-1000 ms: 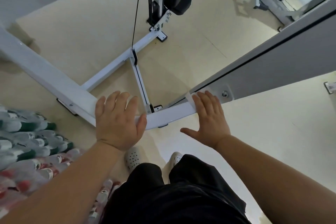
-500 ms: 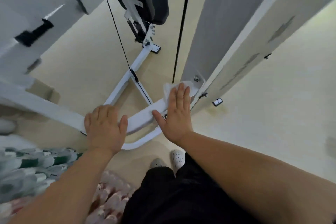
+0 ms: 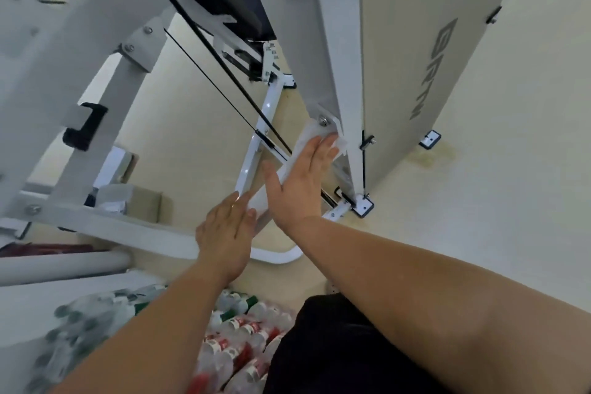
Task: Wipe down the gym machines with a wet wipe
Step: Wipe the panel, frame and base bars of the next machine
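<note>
A white gym machine fills the view, with a white crossbar (image 3: 289,166) running from lower left up to a bolted bracket at the foot of the big white weight-stack cover (image 3: 399,51). My right hand (image 3: 300,182) lies flat on that bar, fingers straight, pressing a white wet wipe (image 3: 339,144) against the bracket end; only the wipe's edge shows past my fingertips. My left hand (image 3: 227,233) rests flat on the lower end of the same bar, fingers straight, holding nothing.
Black cables (image 3: 220,70) slant across the frame above the bar. A white floor rail (image 3: 259,144) leads to the black padded seat (image 3: 233,13). Packs of bottled water (image 3: 243,336) lie by my legs at lower left. A cardboard box (image 3: 140,201) sits behind the left frame.
My right hand has slid the wipe further up the bar to the bolted bracket. My left hand has stayed on the bar's lower end. My view has swung toward the weight-stack cover.
</note>
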A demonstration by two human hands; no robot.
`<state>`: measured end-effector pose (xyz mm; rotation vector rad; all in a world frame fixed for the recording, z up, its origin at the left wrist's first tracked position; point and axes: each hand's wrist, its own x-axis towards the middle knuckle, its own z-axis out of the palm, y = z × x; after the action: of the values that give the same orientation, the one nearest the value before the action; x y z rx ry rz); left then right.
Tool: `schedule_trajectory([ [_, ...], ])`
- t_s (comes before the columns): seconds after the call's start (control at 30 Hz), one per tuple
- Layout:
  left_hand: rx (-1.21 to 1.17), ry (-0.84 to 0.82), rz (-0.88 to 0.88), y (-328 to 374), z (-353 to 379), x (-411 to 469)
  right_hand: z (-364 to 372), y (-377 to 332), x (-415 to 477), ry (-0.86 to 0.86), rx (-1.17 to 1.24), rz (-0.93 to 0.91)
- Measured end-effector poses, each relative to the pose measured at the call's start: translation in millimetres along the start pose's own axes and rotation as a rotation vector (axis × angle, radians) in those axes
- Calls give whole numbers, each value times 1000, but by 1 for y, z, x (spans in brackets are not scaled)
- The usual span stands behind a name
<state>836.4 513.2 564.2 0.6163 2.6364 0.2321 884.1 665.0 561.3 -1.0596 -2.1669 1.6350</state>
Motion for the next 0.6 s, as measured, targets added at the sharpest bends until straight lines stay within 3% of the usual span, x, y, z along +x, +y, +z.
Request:
schedule_trajectory([
  [0.07,-18,-8,2,-1,-1,2,1,-3,0,23,50,24],
  [0.23,-1,-4,36,-1,-5,1,17,8,-47,-176,13,-77],
  [0.47,-49,20,38,5,-6,-2,-10,10,5,1,116,94],
  [0.6,-7,7,44,0,-3,2,6,13,-32,-149,58,73],
])
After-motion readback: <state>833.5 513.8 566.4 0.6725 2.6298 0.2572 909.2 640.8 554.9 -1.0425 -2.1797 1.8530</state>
